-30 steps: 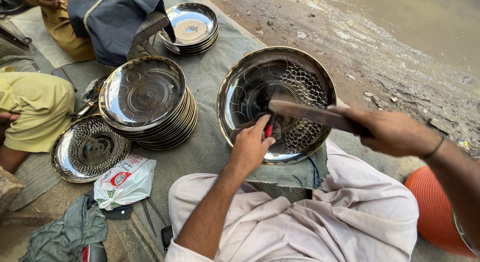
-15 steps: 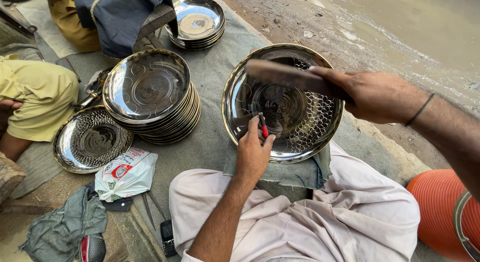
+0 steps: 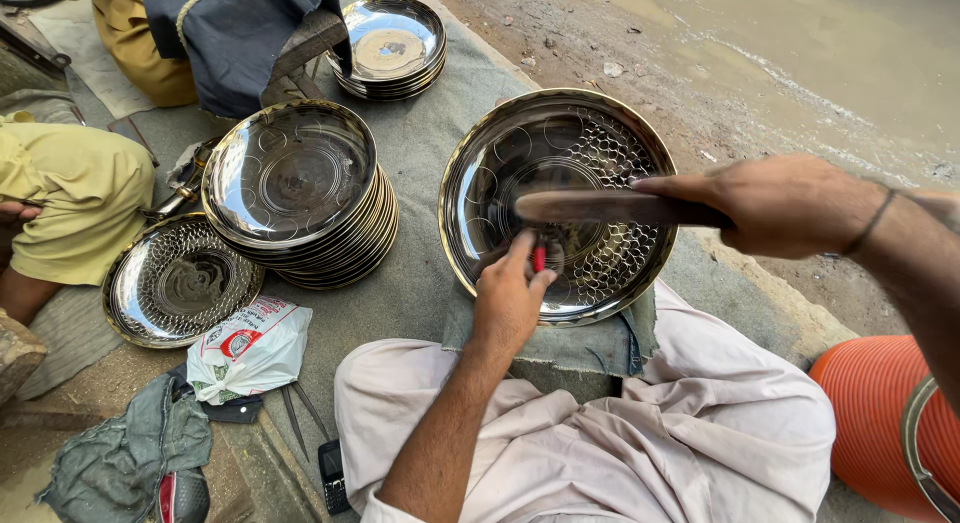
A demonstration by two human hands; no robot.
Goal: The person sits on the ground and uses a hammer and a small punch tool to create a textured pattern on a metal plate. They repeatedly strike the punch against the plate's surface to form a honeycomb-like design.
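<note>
head view: left hand [image 3: 510, 301] pins red punch [image 3: 539, 256] on plate [image 3: 470, 153].

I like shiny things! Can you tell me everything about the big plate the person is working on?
The big plate is round, shiny metal with a golden rim. Engraved circles ring its middle, and a honeycomb pattern of small dents covers its right side. It lies flat on a grey cloth over the person's lap. The left hand rests on it, holding a small red tool against the surface. The right hand holds a dark bar over it.
</note>
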